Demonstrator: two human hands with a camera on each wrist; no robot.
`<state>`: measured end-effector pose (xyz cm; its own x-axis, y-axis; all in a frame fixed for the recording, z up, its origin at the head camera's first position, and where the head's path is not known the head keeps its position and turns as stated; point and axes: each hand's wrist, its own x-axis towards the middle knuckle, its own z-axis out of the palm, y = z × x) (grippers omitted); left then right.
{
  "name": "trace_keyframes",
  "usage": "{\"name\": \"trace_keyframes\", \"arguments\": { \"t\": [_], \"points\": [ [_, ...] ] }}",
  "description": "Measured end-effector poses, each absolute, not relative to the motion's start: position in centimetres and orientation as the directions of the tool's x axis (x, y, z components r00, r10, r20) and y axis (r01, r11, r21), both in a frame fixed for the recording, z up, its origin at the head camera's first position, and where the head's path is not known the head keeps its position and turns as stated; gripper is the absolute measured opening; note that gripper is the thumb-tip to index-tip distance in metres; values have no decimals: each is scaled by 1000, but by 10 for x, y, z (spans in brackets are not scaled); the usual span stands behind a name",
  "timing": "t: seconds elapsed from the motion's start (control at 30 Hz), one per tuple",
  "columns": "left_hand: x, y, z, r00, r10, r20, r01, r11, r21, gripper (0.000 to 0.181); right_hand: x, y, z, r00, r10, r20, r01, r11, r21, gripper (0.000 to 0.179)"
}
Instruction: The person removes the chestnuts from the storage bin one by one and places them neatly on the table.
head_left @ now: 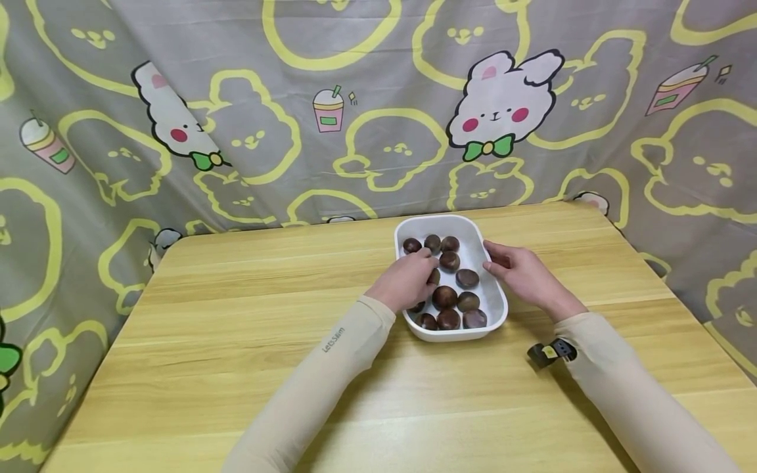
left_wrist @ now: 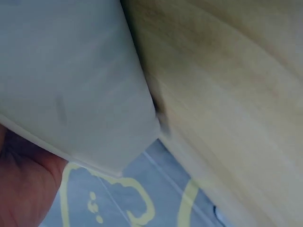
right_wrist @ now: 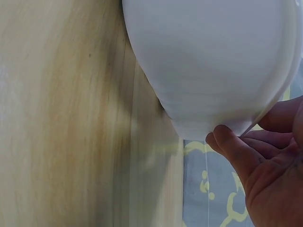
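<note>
A white rectangular tray [head_left: 493, 309] with rounded corners holds several shiny brown chestnuts [head_left: 445, 297], loosely spread over its bottom. My left hand [head_left: 405, 279] reaches in over the left side wall, its curled fingers and thumb around a chestnut [head_left: 434, 276] that the hand partly hides. At the opposite side, my right hand [head_left: 523, 272] grips the rim. In the right wrist view, fingertips [right_wrist: 225, 132] press on the tray's outer wall [right_wrist: 203, 71]. The left wrist view shows the outer wall [left_wrist: 71, 80] and part of my left hand [left_wrist: 28, 184]; its fingertips are hidden there.
The tray stands on a wood-grain table [head_left: 236, 341], near its back edge. Behind and around the table hangs a grey curtain [head_left: 378, 157] with yellow cartoon outlines. A small black camera [head_left: 550, 353] is strapped to the right wrist.
</note>
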<state>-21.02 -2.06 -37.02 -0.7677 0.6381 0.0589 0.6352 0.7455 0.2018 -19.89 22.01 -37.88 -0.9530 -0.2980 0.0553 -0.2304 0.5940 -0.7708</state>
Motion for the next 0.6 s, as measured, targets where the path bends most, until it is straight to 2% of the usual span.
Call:
{"name": "trace_keyframes", "arguments": {
  "t": [0.2,0.43,0.6],
  "points": [
    [-210,-28,-365,-789,609,79,591,720,364,34,-198,220,-379,-953,-299,50,-227,594,-772,50],
    [-210,-45,-352,-799,566,203,579,635,511,34,-198,220,-377,-953,-298,43,-223,599,-769,50],
    [-211,-68,-341,-853,474,219,482,555,677,37,-198,220,-377,-955,-295,37,-217,605,-766,50]
  ]
}}
